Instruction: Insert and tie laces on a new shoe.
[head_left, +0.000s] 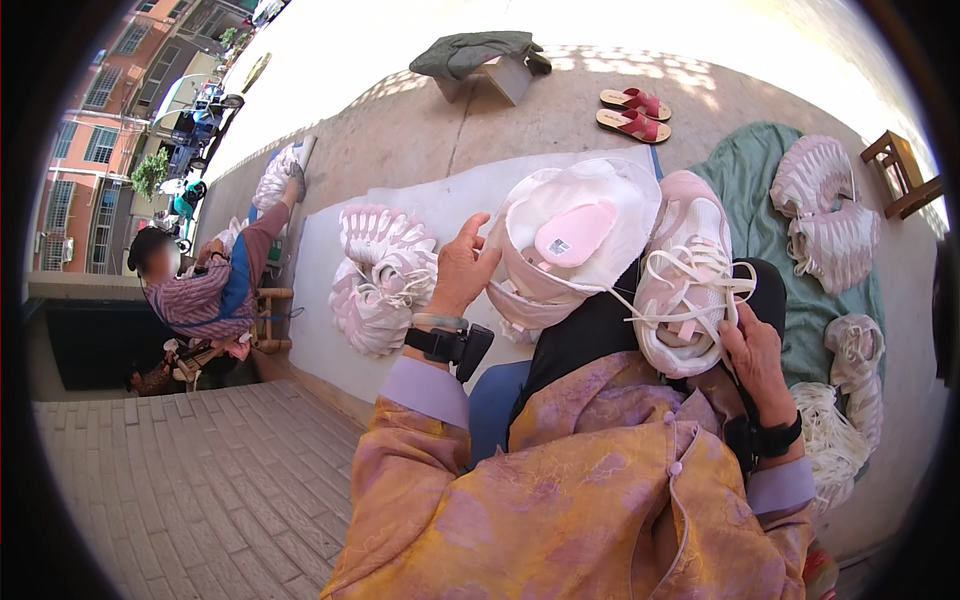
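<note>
On my lap lies a pale pink and white sneaker upper, its white shoelace threaded in loose loops across the front. My right hand is at its side near the collar, fingers closed on the lace. To the left sits a second, opened-out shoe upper with white lining. A pink oval tongue with a small dark printed square shows inside it. My left hand is beside that piece's left edge, fingers spread, holding nothing; whether the fingertips touch it I cannot tell.
Stacked shoe uppers lie on a white sheet at left. More uppers and a bundle of white laces rest on green cloth. Beyond are red sandals, a cloth-topped box, a wooden stool and a seated person.
</note>
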